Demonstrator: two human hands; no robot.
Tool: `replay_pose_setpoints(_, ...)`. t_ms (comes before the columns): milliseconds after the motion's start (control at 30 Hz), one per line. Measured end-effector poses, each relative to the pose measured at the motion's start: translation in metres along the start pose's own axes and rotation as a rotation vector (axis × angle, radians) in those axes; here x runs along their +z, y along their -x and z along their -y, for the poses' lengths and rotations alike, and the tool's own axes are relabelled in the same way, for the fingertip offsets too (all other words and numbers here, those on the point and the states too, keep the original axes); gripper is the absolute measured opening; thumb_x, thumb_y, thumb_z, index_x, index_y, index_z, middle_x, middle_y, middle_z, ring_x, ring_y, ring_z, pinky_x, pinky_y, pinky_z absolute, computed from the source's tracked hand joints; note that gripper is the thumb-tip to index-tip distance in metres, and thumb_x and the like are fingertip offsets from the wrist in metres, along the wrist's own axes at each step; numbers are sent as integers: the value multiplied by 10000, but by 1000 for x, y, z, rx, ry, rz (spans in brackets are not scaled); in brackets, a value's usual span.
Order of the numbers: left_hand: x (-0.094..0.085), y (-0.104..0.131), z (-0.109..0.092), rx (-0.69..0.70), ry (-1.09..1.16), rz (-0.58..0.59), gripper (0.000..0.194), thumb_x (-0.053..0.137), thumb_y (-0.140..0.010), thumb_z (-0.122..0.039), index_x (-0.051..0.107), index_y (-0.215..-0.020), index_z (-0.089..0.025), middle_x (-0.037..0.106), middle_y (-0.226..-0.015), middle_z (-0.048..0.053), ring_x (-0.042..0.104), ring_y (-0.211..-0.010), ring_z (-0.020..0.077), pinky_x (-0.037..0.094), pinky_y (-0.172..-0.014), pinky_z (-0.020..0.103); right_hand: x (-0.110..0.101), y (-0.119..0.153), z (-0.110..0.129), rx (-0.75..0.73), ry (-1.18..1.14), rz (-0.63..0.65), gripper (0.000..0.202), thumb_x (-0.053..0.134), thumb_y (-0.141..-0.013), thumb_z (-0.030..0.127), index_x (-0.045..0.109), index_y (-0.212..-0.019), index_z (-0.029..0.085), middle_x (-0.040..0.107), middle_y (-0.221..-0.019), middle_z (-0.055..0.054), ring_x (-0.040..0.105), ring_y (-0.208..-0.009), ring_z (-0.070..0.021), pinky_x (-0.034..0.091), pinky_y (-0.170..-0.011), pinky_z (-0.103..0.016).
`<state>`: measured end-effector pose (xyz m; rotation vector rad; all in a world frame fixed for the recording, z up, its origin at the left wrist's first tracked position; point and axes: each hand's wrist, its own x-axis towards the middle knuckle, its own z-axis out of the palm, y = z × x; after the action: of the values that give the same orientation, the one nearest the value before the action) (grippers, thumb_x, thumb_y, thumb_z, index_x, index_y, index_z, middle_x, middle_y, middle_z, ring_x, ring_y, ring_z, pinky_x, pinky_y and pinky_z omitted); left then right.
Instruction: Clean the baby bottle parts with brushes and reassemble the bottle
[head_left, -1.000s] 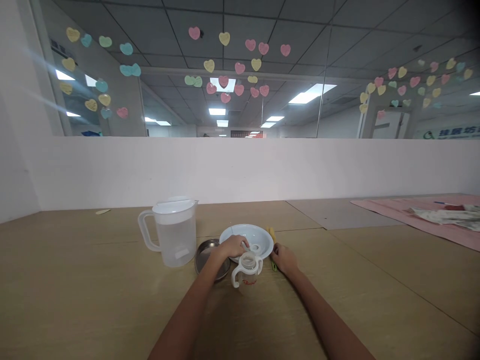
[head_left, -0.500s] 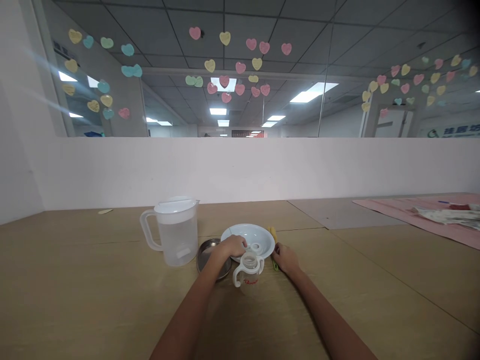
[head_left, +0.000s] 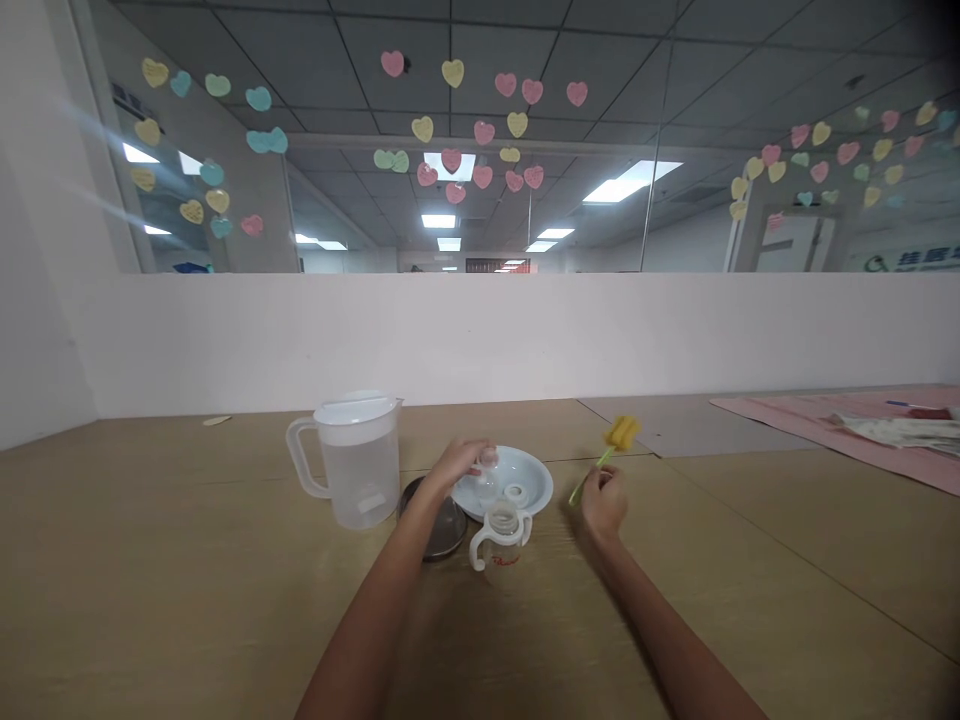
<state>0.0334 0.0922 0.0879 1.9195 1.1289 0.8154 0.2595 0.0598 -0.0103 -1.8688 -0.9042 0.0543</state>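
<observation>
Sitting on the table (head_left: 187, 600): pitcher (head_left: 354, 460) at far left, metal lid (head_left: 439, 520) just right of it, bowl (head_left: 525, 475) right of and behind the lid, handled cup (head_left: 501, 540) standing just in front of the bowl. Hovering over the bowl's left rim, left hand (head_left: 461, 465) pinching a small clear piece (head_left: 488, 458), with a ring (head_left: 514, 493) lying inside the bowl. Hanging right of the bowl and clear of the table, right hand (head_left: 604, 500) gripping a brush (head_left: 609, 446) slanting up and away.

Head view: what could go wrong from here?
1. The left hand pinches a small clear part above the white bowl; a slip could drop it into the bowl or onto the table.
2. The two-handled cup stands open right under that forearm; a nudge might tip it.
3. The right hand holds the yellow-headed brush by its thin green stem; it may swing or flick.
</observation>
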Motion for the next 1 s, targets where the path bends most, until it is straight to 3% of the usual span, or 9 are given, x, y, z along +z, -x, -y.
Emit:
replay_pose_setpoints(100,-1,1,-8,46,149,-46,454,249,-856,-289,548,-1138,-98,644,-1085,116,607,-954,157,495,-735,238,-9,10,12,-124,-88,-88,451,189,-903,363,403,-1197,97,610,-969,-123,566,-887,-201,389,-781,-281)
replay_pose_setpoints(200,0,4,-18,84,221,-85,393,368,-807,-215,567,-1127,-103,647,-1084,106,596,-975,169,482,-783,255,-8,28,21,-402,-204,-131,424,235,-897,368,466,-1143,110,602,-938,-128,571,-859,-194,411,-782,-287)
replay_pose_setpoints(333,4,11,-31,196,261,-79,324,510,-723,-167,636,-1017,-121,685,-960,67,607,-905,179,467,-771,265,-3,44,21,-653,-142,-62,387,284,-882,333,560,-1080,146,567,-1096,-147,563,-930,-186,430,-781,-265)
replay_pose_setpoints(433,6,17,-38,301,256,-100,271,580,-705,-244,666,-920,-103,693,-860,69,616,-819,183,463,-708,255,-2,43,17,-686,-74,-7,399,286,-880,319,580,-1080,139,613,-1023,-134,586,-849,-173,436,-761,-258)
replay_pose_setpoints(600,5,25,-49,327,70,-262,338,555,-751,-407,692,-738,-97,624,-597,25,565,-611,136,414,-601,225,-3,32,14,-639,-81,-74,436,289,-880,350,586,-1073,94,653,-882,-137,593,-739,-175,435,-729,-262)
replay_pose_setpoints(667,5,27,-51,339,39,-318,400,504,-786,-453,703,-802,-106,590,-562,10,535,-577,128,395,-572,224,-3,31,14,-591,-113,-132,435,297,-881,366,581,-1075,99,656,-849,-128,586,-693,-170,437,-684,-259)
replay_pose_setpoints(767,6,26,-53,401,52,-388,408,435,-837,-437,693,-943,-138,629,-691,32,552,-670,142,409,-637,237,-2,32,14,-597,-255,-261,382,345,-876,363,579,-1032,104,654,-772,-101,569,-603,-152,441,-599,-251)
replay_pose_setpoints(867,9,25,-55,475,88,-452,385,409,-861,-405,691,-961,-163,637,-806,55,554,-766,150,409,-721,249,0,36,15,-843,-337,-300,244,436,-850,279,589,-968,130,646,-698,-56,553,-527,-122,444,-548,-230)
replay_pose_setpoints(1000,8,26,-61,462,150,-553,351,453,-839,-401,704,-902,-164,585,-713,28,526,-719,132,396,-695,234,-3,41,19,-1201,-305,-238,167,484,-804,148,586,-937,143,657,-729,-50,590,-595,-119,461,-595,-225)
